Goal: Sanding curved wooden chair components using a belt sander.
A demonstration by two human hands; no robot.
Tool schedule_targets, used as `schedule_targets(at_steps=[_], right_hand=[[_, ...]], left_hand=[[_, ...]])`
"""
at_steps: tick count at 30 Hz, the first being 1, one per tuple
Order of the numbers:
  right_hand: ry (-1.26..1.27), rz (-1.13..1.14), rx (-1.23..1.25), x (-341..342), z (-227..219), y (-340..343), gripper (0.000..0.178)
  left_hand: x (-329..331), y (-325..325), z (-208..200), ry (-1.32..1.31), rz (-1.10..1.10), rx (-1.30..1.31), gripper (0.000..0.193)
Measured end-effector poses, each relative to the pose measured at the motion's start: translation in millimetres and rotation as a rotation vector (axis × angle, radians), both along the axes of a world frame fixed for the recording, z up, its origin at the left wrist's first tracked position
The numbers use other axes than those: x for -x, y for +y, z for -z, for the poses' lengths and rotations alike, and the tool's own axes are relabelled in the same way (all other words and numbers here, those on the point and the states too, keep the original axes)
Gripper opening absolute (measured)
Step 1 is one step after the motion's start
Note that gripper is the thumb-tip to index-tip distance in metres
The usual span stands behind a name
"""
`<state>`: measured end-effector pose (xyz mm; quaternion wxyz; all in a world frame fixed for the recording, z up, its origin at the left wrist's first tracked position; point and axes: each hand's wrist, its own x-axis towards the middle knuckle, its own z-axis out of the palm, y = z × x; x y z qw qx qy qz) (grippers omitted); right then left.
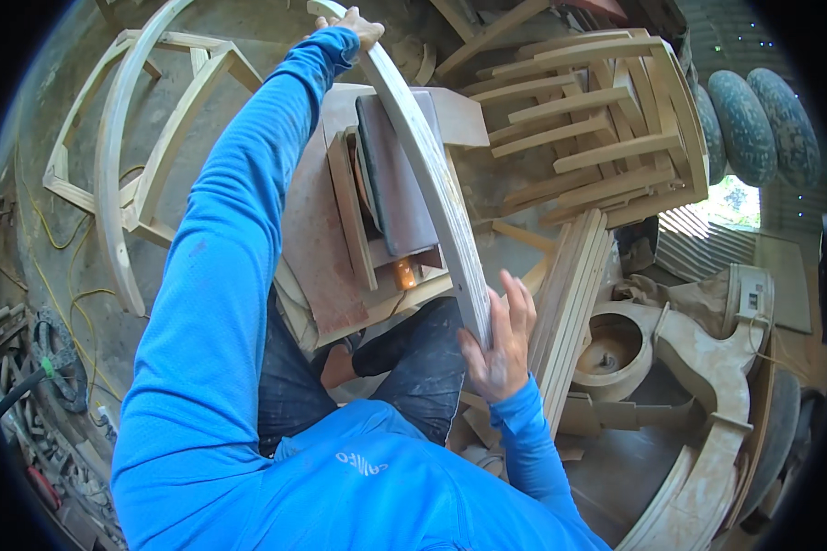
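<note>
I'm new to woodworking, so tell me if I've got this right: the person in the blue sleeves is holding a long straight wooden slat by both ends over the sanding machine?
Not quite. The wooden slat is curved, not straight; the head view shows it bowing along its whole length. The rest stands: the left hand grips its far end, the right hand its near end, over the sanding machine.

Left arm stretched far forward in its blue sleeve, left hand curled shut at full reach. Right arm bent in close, right hand raised, fingers wrapped in a firm grip.
</note>
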<state>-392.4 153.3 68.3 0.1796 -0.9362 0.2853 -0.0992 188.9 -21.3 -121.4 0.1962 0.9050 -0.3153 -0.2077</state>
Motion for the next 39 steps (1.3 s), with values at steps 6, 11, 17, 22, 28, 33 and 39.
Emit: schedule_targets(at_steps=[6,11,17,22,28,33,39], right_hand=[[0.047,0.161,0.162,-4.4,20.1,-26.6,0.053],[0.076,0.139,0.236,-60.4,46.6,-58.6,0.050],[0.022,0.051,0.305,-135.0,54.8,-93.3,0.053],[-0.063,0.059,0.327,-190.4,66.5,-123.6,0.052],[-0.151,0.027,0.264,-218.8,73.8,-83.0,0.052],[-0.096,0.149,0.385,-126.2,74.8,-84.7,0.054],[-0.104,0.197,0.344,-55.3,81.3,-22.5,0.056]], left_hand=[[51.2,-32.4,-41.9,0.173,0.270,0.302,0.080],[-22.6,-111.8,23.3,0.273,-0.114,0.505,0.096],[-28.5,-84.5,5.7,0.044,0.058,0.260,0.087],[17.1,-73.4,-40.4,0.256,-0.050,0.399,0.079],[-25.3,-39.7,-11.8,0.265,-0.244,0.427,0.076],[150.2,-25.1,-52.0,-0.022,-0.116,0.718,0.073],[228.8,39.8,-125.3,-0.102,-0.190,0.250,0.099]])
